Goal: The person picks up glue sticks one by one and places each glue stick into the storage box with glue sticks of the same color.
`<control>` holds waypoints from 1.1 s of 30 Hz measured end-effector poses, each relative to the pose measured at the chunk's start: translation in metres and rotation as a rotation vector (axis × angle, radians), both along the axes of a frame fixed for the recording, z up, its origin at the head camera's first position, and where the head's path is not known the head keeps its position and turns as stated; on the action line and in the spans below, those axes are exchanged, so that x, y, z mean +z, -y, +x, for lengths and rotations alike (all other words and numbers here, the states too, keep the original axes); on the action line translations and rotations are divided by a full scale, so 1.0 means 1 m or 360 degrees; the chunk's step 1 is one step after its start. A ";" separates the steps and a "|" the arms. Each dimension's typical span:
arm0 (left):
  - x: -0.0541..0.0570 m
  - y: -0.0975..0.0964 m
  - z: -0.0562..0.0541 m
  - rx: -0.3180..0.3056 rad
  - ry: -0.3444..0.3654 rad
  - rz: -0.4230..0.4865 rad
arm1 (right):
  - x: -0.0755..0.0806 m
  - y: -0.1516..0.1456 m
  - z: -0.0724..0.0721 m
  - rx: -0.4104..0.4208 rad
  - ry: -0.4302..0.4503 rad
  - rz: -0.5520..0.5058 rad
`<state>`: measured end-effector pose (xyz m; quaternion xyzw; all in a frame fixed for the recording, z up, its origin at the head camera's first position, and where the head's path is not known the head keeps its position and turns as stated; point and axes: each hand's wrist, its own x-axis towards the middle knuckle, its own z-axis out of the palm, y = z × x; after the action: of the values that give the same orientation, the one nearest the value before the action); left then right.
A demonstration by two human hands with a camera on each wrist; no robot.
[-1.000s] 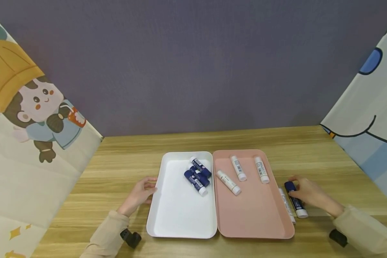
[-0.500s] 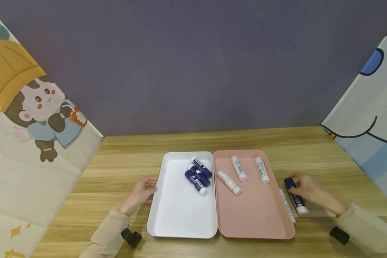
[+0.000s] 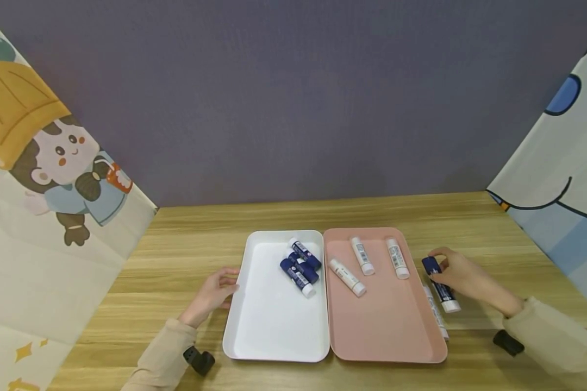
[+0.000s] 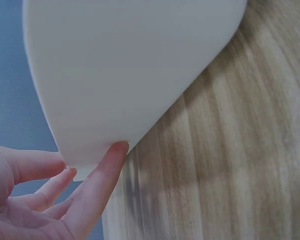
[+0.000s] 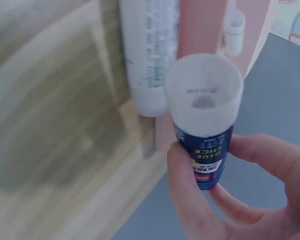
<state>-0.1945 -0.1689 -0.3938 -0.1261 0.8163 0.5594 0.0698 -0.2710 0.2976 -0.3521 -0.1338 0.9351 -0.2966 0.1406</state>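
Note:
In the head view my right hand [image 3: 462,274] pinches a dark blue glue stick [image 3: 442,293] with a white end, just right of the pink tray. The right wrist view shows thumb and fingers around the label of this glue stick [image 5: 205,150], its white end towards the camera. Beside it a white glue stick [image 3: 435,312] lies on the table along the tray's right wall. My left hand [image 3: 212,293] rests its fairly straight fingers against the left side of the white tray [image 3: 274,336]. In the left wrist view its fingertips touch the outer wall of that tray [image 4: 125,75].
Several blue glue sticks [image 3: 297,277] lie in the white tray. The pink tray [image 3: 381,331] adjoins it on the right and holds three white glue sticks [image 3: 347,277]. Both stand on a wooden table [image 3: 191,239] before a grey-purple partition [image 3: 293,108].
My right hand has lifted the blue glue stick off the table and moved it slightly away from me and left, towards the pink tray. The left hand has stayed against the white tray.

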 end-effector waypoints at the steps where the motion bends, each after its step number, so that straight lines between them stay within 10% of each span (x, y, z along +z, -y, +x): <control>1: 0.000 0.000 0.000 0.0002 -0.0001 0.0002 | 0.002 0.002 -0.001 0.0012 -0.0009 0.0001; 33: -0.001 0.001 -0.001 -0.0025 -0.0004 0.0016 | 0.027 0.078 -0.013 0.0245 -0.0125 -0.0058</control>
<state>-0.1953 -0.1703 -0.3953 -0.1185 0.8145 0.5631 0.0738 -0.2836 0.2197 -0.3247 -0.2194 0.9213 -0.2963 0.1238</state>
